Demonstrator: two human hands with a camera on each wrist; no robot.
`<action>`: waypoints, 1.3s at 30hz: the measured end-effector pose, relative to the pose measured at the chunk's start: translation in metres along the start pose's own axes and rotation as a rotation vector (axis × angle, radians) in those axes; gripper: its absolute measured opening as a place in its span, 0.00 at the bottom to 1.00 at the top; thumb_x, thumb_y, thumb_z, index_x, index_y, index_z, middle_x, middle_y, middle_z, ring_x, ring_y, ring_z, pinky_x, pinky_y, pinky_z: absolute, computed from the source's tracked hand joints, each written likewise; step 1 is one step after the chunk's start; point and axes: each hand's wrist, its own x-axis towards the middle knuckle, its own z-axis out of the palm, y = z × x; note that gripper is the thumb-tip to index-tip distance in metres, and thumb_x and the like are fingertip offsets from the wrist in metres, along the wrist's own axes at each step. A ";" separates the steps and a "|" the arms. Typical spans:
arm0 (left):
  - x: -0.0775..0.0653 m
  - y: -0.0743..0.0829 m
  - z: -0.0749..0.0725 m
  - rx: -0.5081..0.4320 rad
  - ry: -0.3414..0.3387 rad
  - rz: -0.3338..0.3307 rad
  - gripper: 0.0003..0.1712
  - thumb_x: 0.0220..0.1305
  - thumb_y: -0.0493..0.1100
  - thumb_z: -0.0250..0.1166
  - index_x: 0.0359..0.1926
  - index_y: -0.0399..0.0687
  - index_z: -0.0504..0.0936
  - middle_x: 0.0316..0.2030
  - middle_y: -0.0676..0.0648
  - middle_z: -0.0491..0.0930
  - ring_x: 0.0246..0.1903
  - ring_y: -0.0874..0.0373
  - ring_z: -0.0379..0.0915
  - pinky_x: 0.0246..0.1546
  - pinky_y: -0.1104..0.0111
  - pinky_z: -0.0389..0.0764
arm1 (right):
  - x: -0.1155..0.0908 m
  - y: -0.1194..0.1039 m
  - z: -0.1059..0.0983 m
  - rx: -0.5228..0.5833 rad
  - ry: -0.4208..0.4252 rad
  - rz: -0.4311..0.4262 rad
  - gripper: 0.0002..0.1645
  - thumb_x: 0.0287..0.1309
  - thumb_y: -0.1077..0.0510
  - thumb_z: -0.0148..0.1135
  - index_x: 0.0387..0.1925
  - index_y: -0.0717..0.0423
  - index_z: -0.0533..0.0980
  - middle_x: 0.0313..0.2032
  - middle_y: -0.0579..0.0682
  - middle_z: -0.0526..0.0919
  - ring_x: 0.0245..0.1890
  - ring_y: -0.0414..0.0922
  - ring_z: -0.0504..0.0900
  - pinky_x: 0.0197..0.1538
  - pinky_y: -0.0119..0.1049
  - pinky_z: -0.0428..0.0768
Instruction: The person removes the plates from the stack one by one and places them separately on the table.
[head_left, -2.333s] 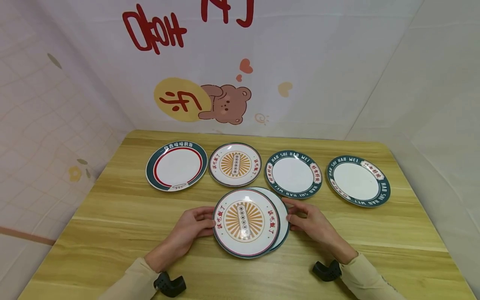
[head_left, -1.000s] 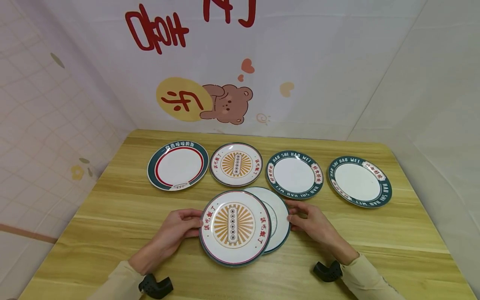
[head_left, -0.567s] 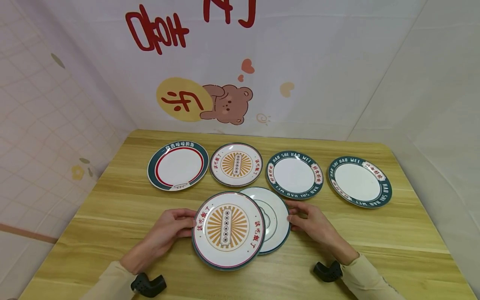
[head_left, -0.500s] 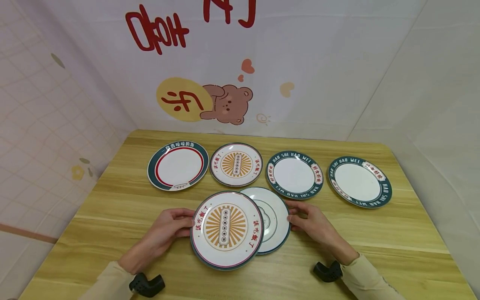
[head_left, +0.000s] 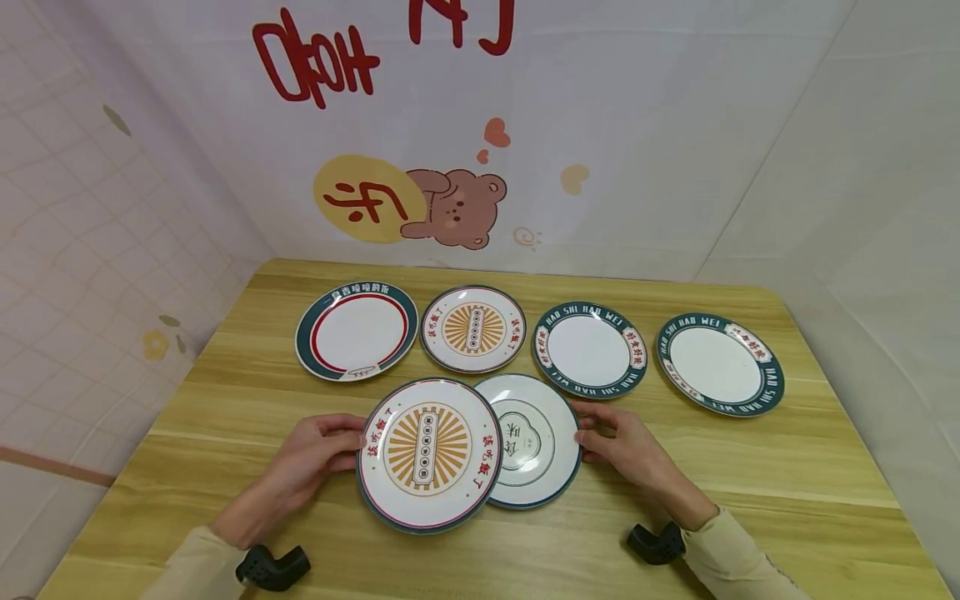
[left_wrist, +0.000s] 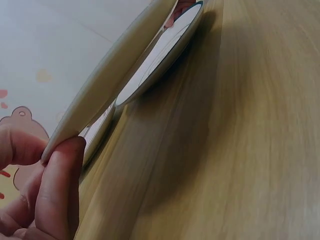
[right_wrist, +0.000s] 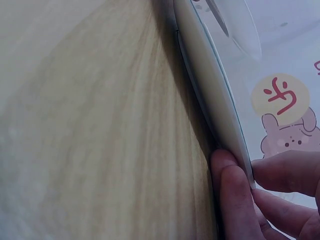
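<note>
My left hand (head_left: 300, 462) pinches the left rim of a white plate with an orange sunburst (head_left: 429, 456), thumb on top and fingers beneath. In the left wrist view this plate's underside (left_wrist: 100, 90) is raised off the table and tilted. My right hand (head_left: 630, 446) pinches the right rim of a white plate with a green cloud-shaped mark (head_left: 538, 446). The sunburst plate overlaps this plate's left part and hides it. In the right wrist view the marked plate's pale underside (right_wrist: 215, 85) shows close to the tabletop; whether it touches cannot be told.
Along the back of the wooden table (head_left: 562, 554) stand a green-rimmed plate with a red ring (head_left: 356, 332), a smaller sunburst plate (head_left: 474, 329) and two green-rimmed lettered plates (head_left: 588, 350) (head_left: 718, 364). A white curtain with a printed bear (head_left: 459, 208) hangs behind.
My left hand has drawn the sunburst plate to the left, off the plate beneath, uncovering more of its green mark. My right hand has stayed in place.
</note>
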 end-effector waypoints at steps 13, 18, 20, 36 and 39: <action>-0.004 0.003 -0.019 0.038 0.057 -0.026 0.18 0.68 0.30 0.64 0.56 0.24 0.78 0.40 0.46 0.85 0.37 0.60 0.83 0.40 0.66 0.88 | -0.001 0.001 0.000 0.016 -0.004 0.008 0.32 0.70 0.63 0.63 0.71 0.70 0.68 0.53 0.63 0.78 0.46 0.52 0.80 0.43 0.37 0.88; -0.006 0.003 -0.027 0.034 0.061 -0.033 0.16 0.68 0.29 0.63 0.55 0.26 0.79 0.39 0.47 0.85 0.36 0.60 0.83 0.39 0.66 0.88 | -0.001 0.001 0.000 -0.001 -0.002 0.013 0.31 0.70 0.63 0.63 0.70 0.69 0.68 0.53 0.62 0.78 0.46 0.52 0.80 0.43 0.37 0.88; -0.007 0.003 -0.031 0.031 0.063 -0.038 0.16 0.68 0.29 0.63 0.55 0.27 0.79 0.39 0.47 0.85 0.36 0.60 0.83 0.39 0.67 0.88 | 0.000 0.001 0.000 -0.007 0.005 0.021 0.31 0.70 0.63 0.63 0.70 0.68 0.69 0.52 0.62 0.78 0.46 0.51 0.80 0.43 0.37 0.88; -0.010 0.005 -0.062 0.014 0.013 -0.027 0.10 0.70 0.30 0.63 0.50 0.36 0.84 0.41 0.48 0.85 0.38 0.59 0.84 0.41 0.66 0.88 | 0.000 0.001 0.001 -0.005 0.004 0.026 0.31 0.70 0.63 0.63 0.70 0.68 0.69 0.52 0.62 0.78 0.46 0.51 0.80 0.43 0.36 0.88; -0.010 0.004 -0.067 0.014 0.005 -0.020 0.10 0.70 0.30 0.63 0.49 0.37 0.84 0.41 0.48 0.85 0.38 0.59 0.84 0.41 0.66 0.88 | 0.001 0.001 0.001 -0.012 0.005 0.029 0.30 0.70 0.63 0.63 0.70 0.67 0.70 0.52 0.62 0.78 0.46 0.50 0.80 0.44 0.36 0.88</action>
